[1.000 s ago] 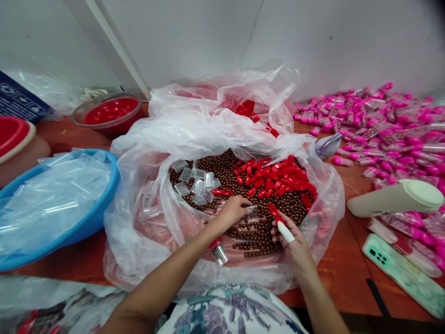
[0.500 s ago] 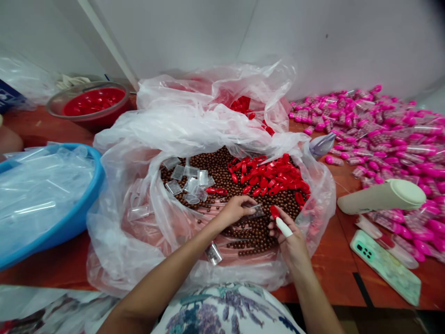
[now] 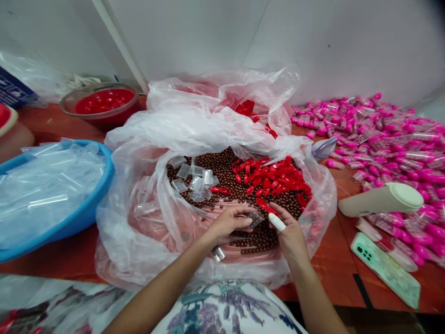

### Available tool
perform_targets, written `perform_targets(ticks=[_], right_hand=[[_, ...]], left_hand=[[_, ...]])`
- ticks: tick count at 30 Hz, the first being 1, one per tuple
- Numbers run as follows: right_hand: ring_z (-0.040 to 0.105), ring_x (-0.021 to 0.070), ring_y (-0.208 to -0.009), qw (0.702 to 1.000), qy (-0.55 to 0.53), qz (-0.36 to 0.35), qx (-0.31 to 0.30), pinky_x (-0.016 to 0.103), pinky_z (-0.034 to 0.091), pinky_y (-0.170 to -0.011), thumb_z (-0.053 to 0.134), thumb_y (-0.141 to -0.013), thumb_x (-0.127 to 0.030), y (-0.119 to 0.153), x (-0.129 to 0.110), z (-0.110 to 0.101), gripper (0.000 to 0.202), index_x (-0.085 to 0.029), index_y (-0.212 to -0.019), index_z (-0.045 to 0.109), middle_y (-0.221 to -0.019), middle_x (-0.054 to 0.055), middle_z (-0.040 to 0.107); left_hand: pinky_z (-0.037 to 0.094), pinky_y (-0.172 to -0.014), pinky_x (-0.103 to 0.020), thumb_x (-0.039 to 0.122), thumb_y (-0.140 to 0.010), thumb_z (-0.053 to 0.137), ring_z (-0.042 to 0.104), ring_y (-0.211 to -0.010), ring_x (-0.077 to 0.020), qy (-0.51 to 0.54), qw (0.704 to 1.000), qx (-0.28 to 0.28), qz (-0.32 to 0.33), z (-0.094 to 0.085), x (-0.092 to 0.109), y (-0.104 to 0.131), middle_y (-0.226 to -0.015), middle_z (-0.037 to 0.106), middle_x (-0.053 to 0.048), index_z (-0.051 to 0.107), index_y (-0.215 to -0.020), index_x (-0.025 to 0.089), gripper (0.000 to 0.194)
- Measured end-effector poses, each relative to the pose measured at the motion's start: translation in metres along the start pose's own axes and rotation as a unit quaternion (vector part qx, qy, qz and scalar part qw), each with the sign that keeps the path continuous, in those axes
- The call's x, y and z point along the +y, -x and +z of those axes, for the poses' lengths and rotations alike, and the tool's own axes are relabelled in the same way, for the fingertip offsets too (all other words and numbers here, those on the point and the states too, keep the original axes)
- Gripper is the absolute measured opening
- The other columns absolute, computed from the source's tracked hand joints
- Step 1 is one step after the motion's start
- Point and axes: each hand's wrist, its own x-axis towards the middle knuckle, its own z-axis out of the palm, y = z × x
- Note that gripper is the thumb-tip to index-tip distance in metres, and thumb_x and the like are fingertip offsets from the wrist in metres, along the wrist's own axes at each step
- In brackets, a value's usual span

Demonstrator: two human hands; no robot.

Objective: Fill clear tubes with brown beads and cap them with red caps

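Between its thumb and fingers, my left hand (image 3: pixel 231 224) pinches a small clear plastic container (image 3: pixel 256 219) just over the brown beads (image 3: pixel 219 166). My right hand (image 3: pixel 287 227), with a white cover on one finger, grips a red cap (image 3: pixel 265 205) close to that container; the two pieces look apart. Red caps (image 3: pixel 278 176) are heaped on the beads at the right of the plastic-lined opening. Several clear containers (image 3: pixel 197 182) rest on the beads at the left. Another clear container (image 3: pixel 219 253) lies below my left wrist.
A blue basin (image 3: pixel 108 178) of clear plastic pieces stands left, a bowl (image 3: pixel 66 110) of red pieces behind it. Plastic bags (image 3: pixel 181 123) surround the beads. Pink-capped containers (image 3: pixel 389 134), a beige bottle (image 3: pixel 378 200) and a phone (image 3: pixel 385 269) lie right.
My left hand has shifted slightly down and tilted its clear container. My right hand has moved left, bringing the red cap nearer to it. The camera view has shifted a little.
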Motion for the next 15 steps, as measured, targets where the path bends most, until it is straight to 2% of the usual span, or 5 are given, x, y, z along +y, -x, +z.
perform_targets(ticks=[3,8,12,15], right_hand=[[0.061,0.0171,-0.078,1.000,0.014,-0.011,-0.018,0.031,0.047,-0.072,0.067,-0.070,-0.037,0.004,-0.003,0.009,0.041,-0.025,-0.109,0.063,-0.107,0.003,0.066],[0.056,0.0217,-0.103,0.989,0.108,-0.081,-0.054,0.037,0.039,-0.093,0.059,-0.078,-0.037,0.013,-0.009,0.019,0.032,-0.025,-0.107,0.064,-0.110,0.003,0.065],[0.055,0.0190,-0.095,0.956,0.222,-0.168,-0.089,0.034,0.040,-0.087,0.048,-0.085,-0.029,0.020,-0.007,0.021,0.031,-0.026,-0.112,0.062,-0.101,0.004,0.062],[0.054,0.0174,-0.089,0.929,0.284,-0.219,-0.091,0.031,0.042,-0.081,0.042,-0.086,-0.022,0.027,-0.005,0.023,0.036,-0.029,-0.118,0.057,-0.094,0.003,0.057]], left_hand=[[0.050,-0.071,-0.031,0.026,-0.060,0.075,0.059,-0.081,-0.0172,-0.026,0.999,0.035,0.017,0.001,-0.003,0.008,-0.099,0.064,-0.008,0.066,-0.101,0.016,0.043],[0.049,-0.070,-0.030,0.028,-0.058,0.076,0.059,-0.080,-0.0167,-0.031,0.998,0.055,0.030,0.004,-0.005,0.019,-0.097,0.064,-0.008,0.067,-0.100,0.015,0.045],[0.047,-0.072,-0.029,0.029,-0.059,0.075,0.058,-0.079,-0.0158,-0.046,0.996,0.060,0.053,0.006,-0.010,0.023,-0.095,0.064,-0.007,0.067,-0.098,0.013,0.043],[0.045,-0.077,-0.029,0.030,-0.061,0.074,0.057,-0.082,-0.0175,-0.091,0.989,0.071,0.092,0.006,-0.013,0.025,-0.093,0.065,-0.008,0.069,-0.092,0.012,0.036]])
